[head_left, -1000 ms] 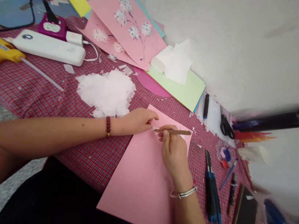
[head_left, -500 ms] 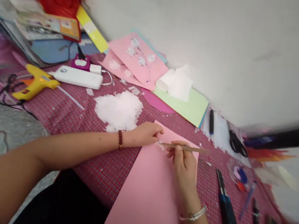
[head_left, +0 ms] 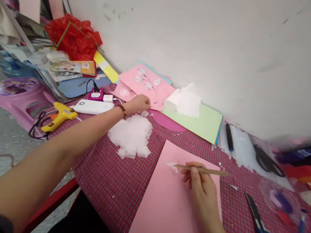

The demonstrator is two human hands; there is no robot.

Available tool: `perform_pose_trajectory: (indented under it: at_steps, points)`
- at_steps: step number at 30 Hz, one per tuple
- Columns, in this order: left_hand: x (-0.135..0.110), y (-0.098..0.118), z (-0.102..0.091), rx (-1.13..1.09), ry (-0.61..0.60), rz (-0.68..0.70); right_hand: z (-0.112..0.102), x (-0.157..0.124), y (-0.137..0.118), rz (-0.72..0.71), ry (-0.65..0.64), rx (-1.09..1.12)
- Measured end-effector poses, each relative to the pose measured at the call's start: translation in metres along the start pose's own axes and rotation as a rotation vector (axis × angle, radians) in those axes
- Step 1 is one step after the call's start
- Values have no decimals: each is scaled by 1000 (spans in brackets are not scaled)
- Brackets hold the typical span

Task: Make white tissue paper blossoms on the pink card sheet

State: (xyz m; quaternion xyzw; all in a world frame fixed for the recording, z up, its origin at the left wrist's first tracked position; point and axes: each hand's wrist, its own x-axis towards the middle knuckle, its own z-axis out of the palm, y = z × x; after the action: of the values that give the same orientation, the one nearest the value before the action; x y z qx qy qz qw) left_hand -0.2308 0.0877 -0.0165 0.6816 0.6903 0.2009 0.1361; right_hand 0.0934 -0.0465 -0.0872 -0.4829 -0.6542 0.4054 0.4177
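My right hand point(head_left: 200, 184) grips a thin wooden stick point(head_left: 217, 172) like a pencil, above the pink sheet point(head_left: 158, 217). The stick's tip meets a small crumpled white scrap point(head_left: 172, 165) near the top of that sheet. My left hand point(head_left: 138, 104) reaches across the table, fingers curled together at the lower edge of the pink card with white blossoms point(head_left: 139, 83). What those fingertips pinch, if anything, is hidden. Small white paper scraps point(head_left: 145, 113) lie just under them. Below that wrist spreads a pile of thin white paper squares point(head_left: 131, 134).
At left are a yellow glue gun point(head_left: 60, 116), a white power bank point(head_left: 94, 107) and a purple socket block point(head_left: 96, 94). Behind lie a white tissue roll point(head_left: 172, 99) and green paper point(head_left: 206, 125). Right are a marker point(head_left: 229, 137), scissors point(head_left: 267, 158) and a box cutter point(head_left: 263, 232).
My left hand has left the pink sheet and moved up and left to the blossom card. My right hand keeps the stick at the white scrap. The view has shifted.
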Motion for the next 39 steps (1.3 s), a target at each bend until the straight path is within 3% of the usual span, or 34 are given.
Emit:
perform_pose_trajectory:
  at_steps: [7,12,16,19,22,26,31,39]
  points:
    - [17,-25,19,65,-235,-51,-3,-2,1,19,-10,27]
    - [22,-26,10,76,-239,-82,-5,-3,1,3,2,46]
    - [7,-6,-10,-50,-142,-17,-9,-3,-3,1,49,114]
    - [-18,28,-12,-366,-123,118,-13,-2,-5,22,75,175]
    - [-47,65,6,-683,-253,175,-20,-1,-6,70,72,191]
    - [-75,93,48,-844,-336,242,-25,-1,-6,123,55,141]
    - [-78,84,84,-870,-347,160,-21,0,-2,145,11,166]
    - [-78,79,89,-953,-386,-25,-12,3,2,142,35,168]
